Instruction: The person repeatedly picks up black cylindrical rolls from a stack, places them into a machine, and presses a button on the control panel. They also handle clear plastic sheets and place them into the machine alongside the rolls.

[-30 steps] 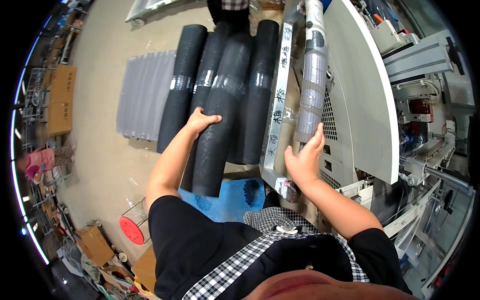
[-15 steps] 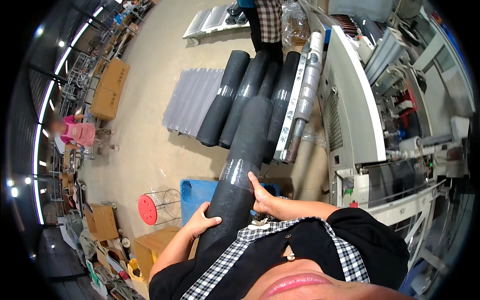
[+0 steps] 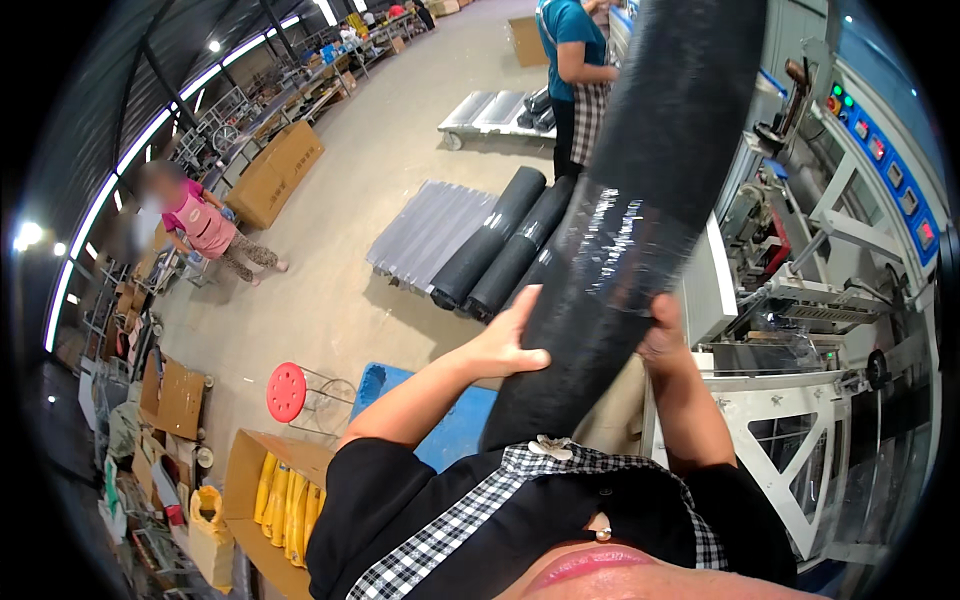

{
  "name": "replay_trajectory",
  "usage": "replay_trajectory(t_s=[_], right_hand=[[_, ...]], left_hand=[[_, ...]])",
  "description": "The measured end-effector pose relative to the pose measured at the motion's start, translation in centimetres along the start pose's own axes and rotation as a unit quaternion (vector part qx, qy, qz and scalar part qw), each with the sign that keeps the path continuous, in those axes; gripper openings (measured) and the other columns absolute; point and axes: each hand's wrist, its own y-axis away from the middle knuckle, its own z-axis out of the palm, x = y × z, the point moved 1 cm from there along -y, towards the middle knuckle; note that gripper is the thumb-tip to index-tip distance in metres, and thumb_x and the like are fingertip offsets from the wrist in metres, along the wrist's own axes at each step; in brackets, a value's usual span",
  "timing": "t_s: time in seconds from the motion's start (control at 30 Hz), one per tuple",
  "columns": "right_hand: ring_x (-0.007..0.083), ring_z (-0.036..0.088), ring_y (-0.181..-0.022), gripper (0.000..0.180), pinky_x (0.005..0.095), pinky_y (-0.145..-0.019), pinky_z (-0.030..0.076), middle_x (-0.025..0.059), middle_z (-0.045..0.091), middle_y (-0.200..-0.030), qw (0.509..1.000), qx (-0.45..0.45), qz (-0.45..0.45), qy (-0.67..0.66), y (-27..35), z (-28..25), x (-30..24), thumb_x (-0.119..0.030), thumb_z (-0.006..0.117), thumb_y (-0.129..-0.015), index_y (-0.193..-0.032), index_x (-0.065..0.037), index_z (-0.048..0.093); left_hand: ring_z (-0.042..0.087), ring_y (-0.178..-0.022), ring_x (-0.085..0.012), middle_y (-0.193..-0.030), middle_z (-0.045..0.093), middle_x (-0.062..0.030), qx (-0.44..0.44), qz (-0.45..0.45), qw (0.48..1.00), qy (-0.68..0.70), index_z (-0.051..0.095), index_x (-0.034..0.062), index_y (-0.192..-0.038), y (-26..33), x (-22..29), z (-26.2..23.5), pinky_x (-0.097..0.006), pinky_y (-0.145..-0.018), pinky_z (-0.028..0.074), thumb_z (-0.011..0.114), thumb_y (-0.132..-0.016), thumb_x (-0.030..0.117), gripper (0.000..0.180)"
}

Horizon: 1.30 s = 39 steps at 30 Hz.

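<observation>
Head view: big black roll [image 3: 640, 230] lifted steeply, lower end against the chest, upper end cut off at the top edge.
Left hand [image 3: 505, 345]: pressed flat on the roll's left flank, fingers [image 3: 520, 310] spread wide, steadying rather than clasping.
Right hand [image 3: 665, 335]: curled round the right flank just under the shiny plastic band [image 3: 620, 235]; fingertips hidden behind the roll.
Risk of slip: smooth wrap and an open-palmed left hand, so likely to slide down or twist if the weight shifts.
Risk of strike: raised end close to the white machine [image 3: 800, 300] and its control panel [image 3: 880, 150]; a swing to the right could knock them.
Risk to others: person in a teal shirt [image 3: 572, 60] standing beyond the rolls on the floor [image 3: 500, 240]; a toppling roll could reach that way.
Underfoot: blue pallet [image 3: 450, 420] and red stool [image 3: 287, 390] near, possible trip.
Hidden: top end of the roll, feet, right fingertips.
Hard to make out: whether the roll's lower end rests on the body or hangs free.
</observation>
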Motion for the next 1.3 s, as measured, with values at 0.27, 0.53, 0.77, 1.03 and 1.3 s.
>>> replay_trajectory(t_s=[0.27,0.53,0.77,1.03,1.3], right_hand=[[0.0264,0.057,-0.109,0.076,0.0421,-0.095,0.047,0.0092,0.057,-0.122,0.973,0.105,-0.152,0.14,8.7,0.4,-13.5,-0.052,0.069,-0.074,-0.13,-0.006,0.047],[0.0286,0.053,-0.116,0.067,0.0433,-0.1,0.042,0.0124,0.052,-0.131,0.904,0.174,-0.306,0.243,21.5,6.5,-27.4,-0.048,0.052,-0.086,-0.135,-0.003,0.043],[0.0272,0.053,-0.116,0.082,0.0395,-0.1,0.041,0.0143,0.053,-0.128,0.701,0.403,-0.213,0.548,29.7,17.9,-30.0,-0.042,0.067,-0.07,-0.135,0.001,0.041],[0.0252,0.053,-0.116,0.106,0.0352,-0.1,0.039,0.0181,0.054,-0.123,0.351,0.631,-0.061,0.689,34.0,18.9,-24.7,-0.027,0.09,-0.046,-0.134,0.005,0.04],[0.0348,0.053,-0.11,0.101,0.0408,-0.096,0.043,0.0145,0.053,-0.12,0.159,0.649,0.295,0.683,46.0,21.4,-16.7,-0.016,0.083,-0.043,-0.136,-0.013,0.043]], left_hand=[[0.061,-0.086,-0.0204,-0.098,0.063,-0.0133,0.084,0.11,0.987,-0.079,0.016,0.0086,-0.145,-7.9,6.6,-2.8,-0.032,-0.08,0.05,0.057,-0.088,0.006,0.071],[0.058,-0.092,-0.0151,-0.11,0.062,-0.0089,0.185,0.178,0.963,-0.085,0.04,0.005,-0.136,-17.0,13.0,-12.1,-0.029,-0.081,0.046,0.06,-0.087,0.025,0.057],[0.05,-0.117,-0.0203,-0.132,0.05,-0.0128,-0.536,0.18,0.823,0.054,0.022,0.0065,-0.147,-16.5,9.2,17.9,-0.035,-0.098,0.039,0.078,-0.075,0.034,0.096],[0.044,-0.126,-0.0325,-0.14,0.037,-0.0226,-0.693,0.062,0.661,0.282,-0.005,0.0145,-0.149,-16.6,8.7,38.1,-0.045,-0.101,0.041,0.079,-0.059,0.063,0.133],[0.041,-0.129,-0.0292,-0.139,0.042,-0.0162,-0.766,-0.388,0.479,0.181,0.03,0.0095,-0.143,-9.3,-2.9,48.3,-0.04,-0.104,0.037,0.061,-0.062,0.078,0.11]])
